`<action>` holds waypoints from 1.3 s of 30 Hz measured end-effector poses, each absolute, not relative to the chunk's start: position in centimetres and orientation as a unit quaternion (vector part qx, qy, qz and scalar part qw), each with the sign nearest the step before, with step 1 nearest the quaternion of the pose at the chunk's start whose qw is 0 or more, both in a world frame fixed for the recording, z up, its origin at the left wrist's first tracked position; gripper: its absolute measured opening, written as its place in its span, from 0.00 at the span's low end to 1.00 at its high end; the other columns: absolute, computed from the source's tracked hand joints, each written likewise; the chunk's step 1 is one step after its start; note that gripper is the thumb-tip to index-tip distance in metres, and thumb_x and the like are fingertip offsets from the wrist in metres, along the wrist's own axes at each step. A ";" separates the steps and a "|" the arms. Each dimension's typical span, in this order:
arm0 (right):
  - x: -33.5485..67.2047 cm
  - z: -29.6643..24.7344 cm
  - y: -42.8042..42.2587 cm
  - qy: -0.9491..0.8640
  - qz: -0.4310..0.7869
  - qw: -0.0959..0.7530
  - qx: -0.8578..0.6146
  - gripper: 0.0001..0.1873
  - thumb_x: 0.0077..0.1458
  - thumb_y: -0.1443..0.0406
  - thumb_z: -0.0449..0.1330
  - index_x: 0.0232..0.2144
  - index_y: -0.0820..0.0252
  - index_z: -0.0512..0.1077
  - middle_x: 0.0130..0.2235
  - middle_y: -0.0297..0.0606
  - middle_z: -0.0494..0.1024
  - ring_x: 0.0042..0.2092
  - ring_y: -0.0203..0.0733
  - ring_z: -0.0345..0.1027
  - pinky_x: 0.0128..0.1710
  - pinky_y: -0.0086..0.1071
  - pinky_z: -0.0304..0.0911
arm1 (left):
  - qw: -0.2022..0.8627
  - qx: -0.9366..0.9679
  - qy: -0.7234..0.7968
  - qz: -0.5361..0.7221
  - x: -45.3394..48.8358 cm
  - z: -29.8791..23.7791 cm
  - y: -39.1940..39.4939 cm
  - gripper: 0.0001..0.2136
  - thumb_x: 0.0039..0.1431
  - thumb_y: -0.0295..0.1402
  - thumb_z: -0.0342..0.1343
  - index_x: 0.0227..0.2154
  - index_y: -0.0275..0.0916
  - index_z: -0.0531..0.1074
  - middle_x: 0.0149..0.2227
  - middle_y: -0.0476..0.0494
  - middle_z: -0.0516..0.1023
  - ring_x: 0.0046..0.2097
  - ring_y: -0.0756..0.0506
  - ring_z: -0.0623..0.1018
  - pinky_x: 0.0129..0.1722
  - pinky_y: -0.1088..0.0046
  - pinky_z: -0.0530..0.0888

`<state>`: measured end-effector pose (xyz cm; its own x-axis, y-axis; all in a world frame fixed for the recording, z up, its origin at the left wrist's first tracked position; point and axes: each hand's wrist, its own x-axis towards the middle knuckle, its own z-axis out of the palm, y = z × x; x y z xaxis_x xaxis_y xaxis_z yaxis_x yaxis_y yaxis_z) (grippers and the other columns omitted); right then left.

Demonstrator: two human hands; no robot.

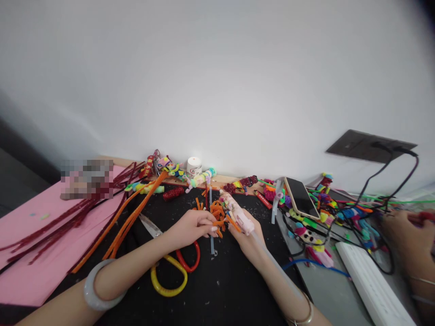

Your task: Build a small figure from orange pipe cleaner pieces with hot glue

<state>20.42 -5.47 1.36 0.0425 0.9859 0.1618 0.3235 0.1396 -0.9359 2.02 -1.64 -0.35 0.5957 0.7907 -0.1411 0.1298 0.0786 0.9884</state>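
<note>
My right hand point(249, 235) is closed around a pink hot glue gun point(241, 218), its decorated front end pointing away from me. A long translucent glue stick point(275, 267) runs out of its back along my forearm. An orange piece point(234, 222) of pipe cleaner shows beside the fingers of that hand. My left hand point(199, 226) pinches a short orange pipe cleaner piece point(219, 223) at its fingertips. Just beyond both hands lies a pile of cut orange pipe cleaner pieces point(216, 208). Scissors point(170, 276) with red and yellow handles lie under my left forearm.
Long orange pipe cleaners point(129, 231) and dark red ones point(68, 217) lie left, partly over a pink board point(27, 262). A white paper cup point(194, 167) stands by the wall. Rightward are a phone point(301, 197), power strip point(370, 280), cables and another person's hand point(406, 237).
</note>
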 end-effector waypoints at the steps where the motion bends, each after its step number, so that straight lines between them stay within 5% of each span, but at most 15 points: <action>1: 20.4 1.3 -5.5 -0.593 0.358 0.465 -0.551 0.07 0.47 0.63 0.61 0.30 0.59 0.71 0.28 0.35 0.74 0.31 0.40 0.66 0.28 0.29 0.63 | 0.638 0.626 0.366 0.260 2.0 -0.3 -1.7 0.10 0.54 0.36 0.57 0.32 0.33 0.72 0.31 0.40 0.82 0.35 0.45 0.81 0.34 0.72 0.75; 15: 20.6 1.1 -5.4 -0.600 0.352 0.463 -0.550 0.07 0.46 0.63 0.62 0.30 0.59 0.71 0.29 0.36 0.75 0.30 0.41 0.67 0.30 0.30 0.65 | 0.627 0.634 0.358 0.277 1.9 -0.2 -1.6 0.09 0.54 0.36 0.57 0.31 0.33 0.71 0.27 0.45 0.79 0.28 0.47 0.79 0.29 0.75 0.73; 21: 20.9 0.4 -5.0 -0.590 0.373 0.448 -0.559 0.11 0.48 0.63 0.61 0.36 0.60 0.72 0.33 0.40 0.77 0.38 0.46 0.70 0.36 0.34 0.67 | 0.625 0.636 0.357 0.278 1.8 -0.5 -1.5 0.09 0.56 0.36 0.54 0.28 0.34 0.70 0.29 0.45 0.78 0.26 0.49 0.78 0.27 0.77 0.72; 29: 21.4 1.7 -4.9 -0.596 0.393 0.463 -0.526 0.06 0.45 0.66 0.60 0.29 0.58 0.76 0.39 0.41 0.79 0.44 0.48 0.71 0.46 0.39 0.65 | 0.619 0.649 0.331 0.293 1.5 0.5 -1.7 0.08 0.56 0.33 0.54 0.27 0.34 0.72 0.26 0.47 0.77 0.24 0.51 0.76 0.27 0.78 0.72; 39: 21.3 0.9 -5.1 -0.550 0.491 0.449 -0.505 0.07 0.41 0.67 0.64 0.28 0.56 0.76 0.33 0.34 0.79 0.35 0.43 0.72 0.35 0.34 0.68 | 0.621 0.647 0.325 0.301 1.6 0.5 -1.8 0.07 0.55 0.33 0.55 0.27 0.34 0.73 0.26 0.48 0.77 0.23 0.52 0.75 0.26 0.79 0.70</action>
<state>21.34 -5.12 0.90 -0.0866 0.9962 -0.0021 0.1145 0.0079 -0.9934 1.60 -1.80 0.49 0.6083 0.7936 -0.0145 0.0459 -0.0170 0.9988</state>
